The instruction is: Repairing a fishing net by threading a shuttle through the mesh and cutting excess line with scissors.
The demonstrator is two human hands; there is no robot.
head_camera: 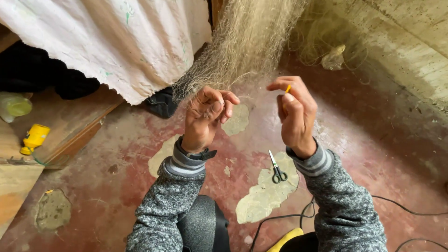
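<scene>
A fine pale fishing net [242, 42] hangs down from above in the middle of the view. My left hand [205, 116] pinches the net's lower edge between thumb and fingers. My right hand [294, 112] is raised beside it, closed on a small yellow-orange tool [288, 88] whose tip shows between the fingers. A thin thread seems to run between the two hands. Both arms wear grey speckled sleeves, and a dark watch sits on the left wrist.
Small scissors [278, 169] lie on the worn red floor below my hands. A white cloth [116, 42] hangs at the upper left over a wooden ledge with a yellow object [33, 138]. Black cables [289, 217] trail at the bottom right. A concrete wall [410, 42] rises on the right.
</scene>
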